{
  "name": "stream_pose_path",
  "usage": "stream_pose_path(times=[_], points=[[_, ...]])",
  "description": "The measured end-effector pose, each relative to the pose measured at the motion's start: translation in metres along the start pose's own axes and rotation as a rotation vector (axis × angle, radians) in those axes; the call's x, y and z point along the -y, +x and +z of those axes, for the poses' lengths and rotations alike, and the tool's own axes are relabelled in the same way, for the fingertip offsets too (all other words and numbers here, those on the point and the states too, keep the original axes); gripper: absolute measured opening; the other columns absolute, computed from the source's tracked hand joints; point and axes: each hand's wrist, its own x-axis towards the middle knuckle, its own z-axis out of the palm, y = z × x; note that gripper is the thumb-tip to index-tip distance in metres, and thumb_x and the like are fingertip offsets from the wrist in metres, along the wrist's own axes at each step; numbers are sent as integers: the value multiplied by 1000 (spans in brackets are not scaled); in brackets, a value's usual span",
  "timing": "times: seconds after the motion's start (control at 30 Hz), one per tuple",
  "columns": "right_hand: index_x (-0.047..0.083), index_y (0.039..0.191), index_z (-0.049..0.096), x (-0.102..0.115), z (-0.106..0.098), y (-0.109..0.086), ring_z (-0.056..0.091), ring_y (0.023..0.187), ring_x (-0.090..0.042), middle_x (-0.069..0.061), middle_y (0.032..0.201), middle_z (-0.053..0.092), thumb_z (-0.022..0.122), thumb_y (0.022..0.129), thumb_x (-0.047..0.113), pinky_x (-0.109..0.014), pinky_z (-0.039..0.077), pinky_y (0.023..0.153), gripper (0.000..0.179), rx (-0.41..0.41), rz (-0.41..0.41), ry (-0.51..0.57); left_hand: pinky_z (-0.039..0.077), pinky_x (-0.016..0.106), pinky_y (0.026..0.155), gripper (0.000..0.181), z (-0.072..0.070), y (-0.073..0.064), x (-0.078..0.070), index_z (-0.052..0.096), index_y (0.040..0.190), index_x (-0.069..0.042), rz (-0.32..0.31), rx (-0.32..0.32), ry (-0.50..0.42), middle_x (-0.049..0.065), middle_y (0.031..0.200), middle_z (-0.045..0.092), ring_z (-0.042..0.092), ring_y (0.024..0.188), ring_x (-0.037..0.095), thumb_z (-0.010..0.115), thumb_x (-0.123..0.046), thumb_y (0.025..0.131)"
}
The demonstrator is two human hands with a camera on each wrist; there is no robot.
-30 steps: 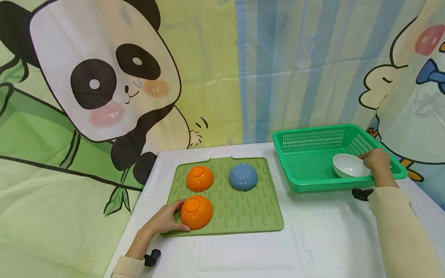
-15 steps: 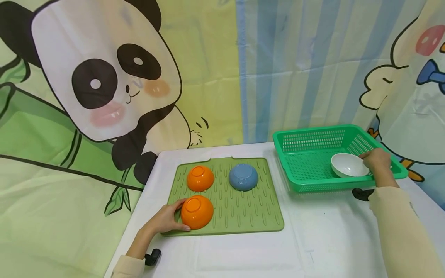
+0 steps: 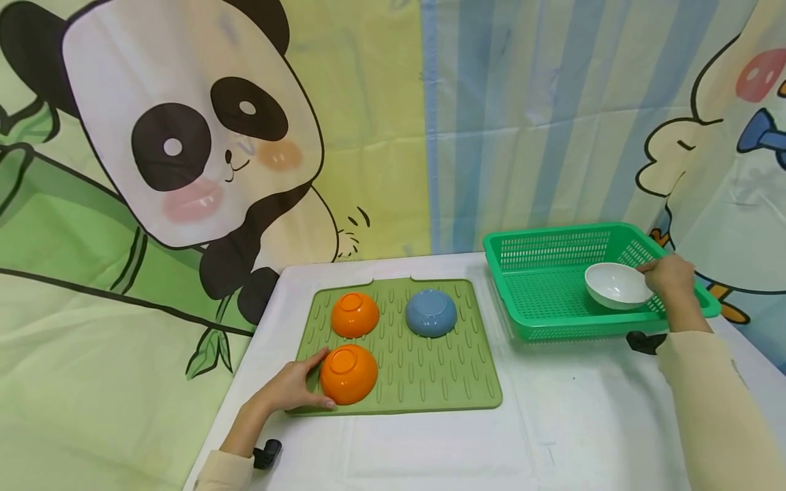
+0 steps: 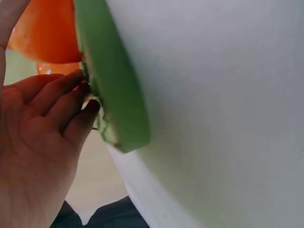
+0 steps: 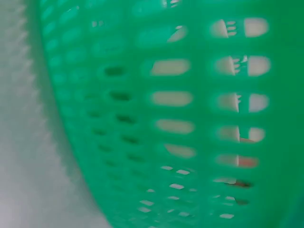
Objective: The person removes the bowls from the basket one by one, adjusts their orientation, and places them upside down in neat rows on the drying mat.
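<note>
In the head view my left hand (image 3: 293, 387) holds the near orange bowl (image 3: 348, 374), its thumb and fingers spread around the left side. That bowl lies upside down on a green ribbed mat (image 3: 405, 395). In the left wrist view the fingers of my left hand (image 4: 40, 111) rest near the edge of the mat (image 4: 114, 95), below the orange bowl (image 4: 47, 31). My right hand (image 3: 672, 281) pinches the right rim of a white bowl (image 3: 617, 286), which is tilted inside the green basket (image 3: 552, 331). The basket wall (image 5: 142, 114) hides most of that hand in the right wrist view.
Behind the held bowl, a second orange bowl (image 3: 355, 315) sits upside down on the mat. To its right is an upturned blue bowl (image 3: 431, 314). A white cloth covers the table (image 3: 442, 450), and a printed curtain (image 3: 368, 136) hangs along the back.
My right hand has raised the white bowl slightly from the basket floor, after a small shift left. My left hand and the upturned bowls stay where they were.
</note>
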Motion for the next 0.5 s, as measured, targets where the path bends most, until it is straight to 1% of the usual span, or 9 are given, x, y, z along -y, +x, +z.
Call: stream_pose_path(times=[0.07,0.13,0.17,0.23,0.27,0.3,0.37,0.4,0.5], points=[[-8,109,59,7,-2,0,37,100,-53,-39,114,46,47,86,-2,-50,42,77,27,-27,-8,22,41,48,96,111,-4,-1,-2,33,142,-2,-10,1,9,11,138,44,45,122,30,75,-63,59],[-9,106,62,15,-5,-1,42,93,-50,-36,106,53,49,84,-3,-45,41,67,26,-66,-61,22,45,45,91,108,-9,-3,-7,33,142,-2,-34,-2,10,9,138,45,51,115,28,73,-63,62],[-10,104,62,19,-7,-1,43,92,-50,-35,103,55,50,83,-3,-46,41,68,26,-79,-86,25,49,43,85,105,-13,-3,-11,34,142,-2,-47,-5,-1,9,137,46,59,101,26,72,-62,65],[-12,102,63,29,-9,-1,46,87,-48,-33,95,60,52,82,-4,-46,41,68,25,-104,-131,43,50,39,77,97,-20,-4,-20,37,140,-2,-71,-31,-9,9,134,49,59,82,21,69,-61,70],[-13,102,64,35,-11,-2,46,86,-48,-31,91,61,52,81,-5,-48,40,69,25,-111,-149,51,50,37,75,92,-23,-3,-25,40,139,-3,-75,-54,-7,9,132,52,58,77,19,67,-60,72],[-13,101,64,41,-12,-3,47,85,-47,-29,88,63,52,81,-5,-48,39,72,25,-113,-164,61,50,37,74,86,-26,-3,-31,43,138,-3,-69,-78,-1,8,129,54,57,74,17,64,-59,75],[-13,102,64,54,-13,-6,48,85,-46,-27,84,64,52,82,-4,-46,41,68,25,-108,-179,92,50,37,65,77,-31,-1,-44,47,135,-4,-50,-122,5,8,119,61,48,57,15,61,-56,80],[-13,102,64,61,-12,-8,48,84,-45,-26,83,65,52,82,-4,-44,41,66,26,-107,-190,103,50,36,70,73,-32,1,-52,50,133,-5,-33,-148,19,6,109,65,50,58,15,60,-55,81],[-12,102,65,84,-8,-16,51,83,-42,-25,83,66,50,81,-4,-35,42,58,27,-106,-244,124,52,36,72,62,-30,7,-77,54,130,-8,53,-226,42,3,103,67,58,65,17,62,-49,84]])
